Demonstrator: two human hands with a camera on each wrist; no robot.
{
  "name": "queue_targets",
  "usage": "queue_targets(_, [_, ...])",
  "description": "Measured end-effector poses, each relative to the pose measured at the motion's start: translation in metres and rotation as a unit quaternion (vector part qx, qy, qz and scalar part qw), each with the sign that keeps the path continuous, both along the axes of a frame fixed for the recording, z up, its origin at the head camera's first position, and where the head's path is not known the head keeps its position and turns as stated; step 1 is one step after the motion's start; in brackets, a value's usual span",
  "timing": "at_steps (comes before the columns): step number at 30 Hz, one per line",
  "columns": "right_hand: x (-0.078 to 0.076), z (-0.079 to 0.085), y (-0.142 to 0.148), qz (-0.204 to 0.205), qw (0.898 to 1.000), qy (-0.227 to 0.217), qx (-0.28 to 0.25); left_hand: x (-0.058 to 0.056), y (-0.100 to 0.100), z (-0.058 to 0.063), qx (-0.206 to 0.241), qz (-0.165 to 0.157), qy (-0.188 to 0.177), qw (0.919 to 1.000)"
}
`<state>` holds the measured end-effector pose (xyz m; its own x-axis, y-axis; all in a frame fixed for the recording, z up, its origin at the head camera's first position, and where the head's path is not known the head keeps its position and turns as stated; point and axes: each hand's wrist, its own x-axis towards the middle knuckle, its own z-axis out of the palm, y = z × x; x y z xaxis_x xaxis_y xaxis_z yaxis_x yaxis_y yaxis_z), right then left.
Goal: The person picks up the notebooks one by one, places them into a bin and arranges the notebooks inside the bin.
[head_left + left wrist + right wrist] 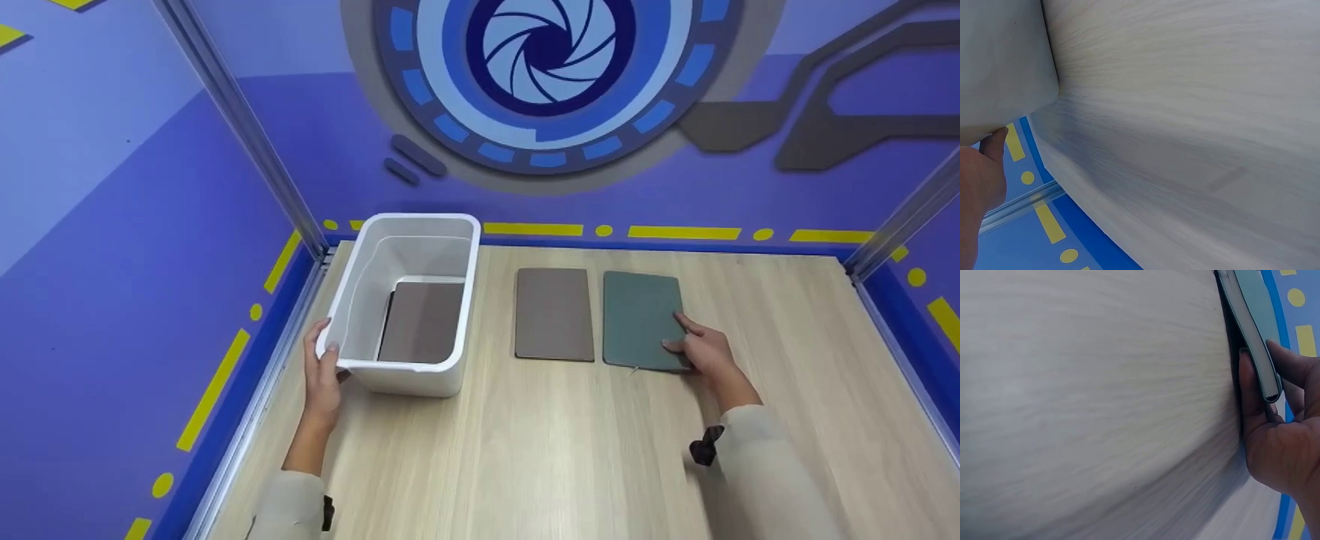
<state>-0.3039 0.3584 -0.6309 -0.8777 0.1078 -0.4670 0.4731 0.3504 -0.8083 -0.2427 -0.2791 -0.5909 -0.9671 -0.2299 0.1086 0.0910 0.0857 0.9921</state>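
My left hand (322, 382) grips the front left corner of a white plastic bin (409, 381), thumb over the rim and fingers along the outer side. In the left wrist view part of this hand (985, 180) shows beside the bin's wall (1005, 62). Inside the bin lies a brown notebook (421, 322). My right hand (711, 354) pinches the right edge of a green notebook (637, 319) near its front corner. Seen from the right wrist, the notebook's page edge (1253, 340) runs between the fingers and thumb, with a dark gap beneath its near end.
Another brown notebook (553, 315) lies flat on the wooden table (525, 442), between the bin and the green notebook. Behind the table stands a blue patterned wall (547, 202), with side panels at left and right. Metal profiles (255, 142) frame the corners.
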Motion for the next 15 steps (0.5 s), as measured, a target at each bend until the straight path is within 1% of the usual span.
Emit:
queue_targets(4, [0.001,0.0,0.0,-0.006,1.0,0.002,-0.006,0.0,0.001,0.0,-0.009,0.007,0.01,0.9999])
queue_targets(9, [0.005,0.0,-0.001,-0.008,1.0,0.016,0.014,0.0,0.002,-0.001,-0.001,0.008,0.004,1.0])
queue_targets(12, [0.009,0.0,0.001,-0.003,1.0,0.023,0.016,-0.001,0.002,-0.001,0.007,0.0,0.0,1.0])
queue_targets(15, [0.012,0.001,0.005,0.013,0.999,0.031,0.012,-0.001,0.001,0.0,0.014,0.001,-0.001,0.9999])
